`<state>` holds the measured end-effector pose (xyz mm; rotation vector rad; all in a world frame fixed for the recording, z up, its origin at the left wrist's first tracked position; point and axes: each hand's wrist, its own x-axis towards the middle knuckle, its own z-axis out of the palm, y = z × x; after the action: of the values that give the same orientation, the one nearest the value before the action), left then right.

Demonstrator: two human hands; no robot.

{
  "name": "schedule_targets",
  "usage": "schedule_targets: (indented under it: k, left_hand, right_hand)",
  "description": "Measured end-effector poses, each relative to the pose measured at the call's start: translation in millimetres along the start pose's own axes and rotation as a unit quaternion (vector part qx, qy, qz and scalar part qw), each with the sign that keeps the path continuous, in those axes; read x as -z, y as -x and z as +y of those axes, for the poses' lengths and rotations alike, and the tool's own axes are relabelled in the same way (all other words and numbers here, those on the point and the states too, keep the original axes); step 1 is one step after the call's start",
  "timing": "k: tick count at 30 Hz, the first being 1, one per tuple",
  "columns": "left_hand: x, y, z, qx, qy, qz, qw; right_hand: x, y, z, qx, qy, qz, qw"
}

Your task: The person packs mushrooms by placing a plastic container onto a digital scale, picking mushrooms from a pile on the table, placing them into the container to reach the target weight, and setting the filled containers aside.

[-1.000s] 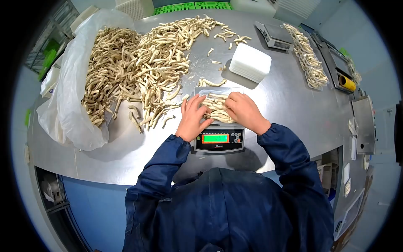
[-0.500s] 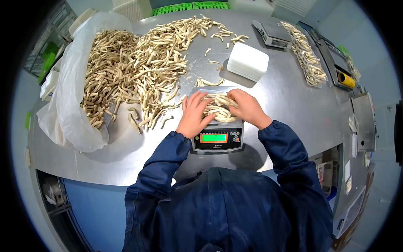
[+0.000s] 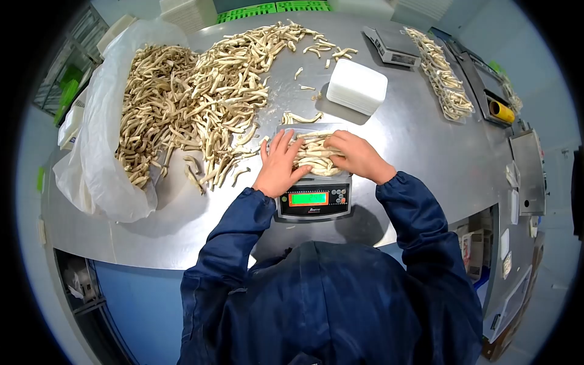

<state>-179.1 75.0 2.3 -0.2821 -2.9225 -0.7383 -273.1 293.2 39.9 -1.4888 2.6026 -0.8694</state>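
Note:
A digital scale (image 3: 312, 210) with a lit green display stands at the table's front. On it a clear tray holds pale mushroom stems (image 3: 316, 159) lying mostly crosswise. My left hand (image 3: 278, 163) rests at the tray's left side, fingers spread, touching the stems with its thumb near the front. My right hand (image 3: 359, 156) is at the right side, its fingers bent and pressed on the stems; whether it grips one is hidden. A few loose stems (image 3: 302, 118) lie just behind the tray.
A large heap of stems (image 3: 228, 91) spreads at the left beside a plastic bag (image 3: 100, 140). White stacked trays (image 3: 357, 85) stand behind the scale. At the back right are a second scale (image 3: 392, 47) and filled trays (image 3: 441, 73).
The stems in the tray lie slightly differently, and the fingers of both hands have shifted a little over them. The whole view has moved slightly.

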Motion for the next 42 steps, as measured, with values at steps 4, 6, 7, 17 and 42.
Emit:
schedule_targets:
  k: [4, 6, 7, 17, 42]
  left_hand:
    - [2, -2, 1, -0.004, 0.016, -0.016, 1.000]
    - [4, -4, 2, -0.003, 0.024, -0.019, 1.000]
    - [7, -3, 3, -0.001, 0.027, -0.020, 0.999]
    - [-1, 5, -5, 0.021, 0.029, 0.020, 0.999]
    - [-8, 5, -11, 0.045, 0.098, 0.015, 0.994]
  right_hand:
    - [-4, 2, -3, 0.014, 0.034, 0.018, 0.999]
    - [0, 1, -6, 0.001, 0.028, 0.041, 0.999]
    - [3, -1, -7, -0.002, 0.009, 0.054, 0.998]
    - [-16, -13, 22, -0.075, 0.019, 0.101, 0.992]
    - [-28, -4, -4, -0.050, 0.034, 0.058, 0.996]
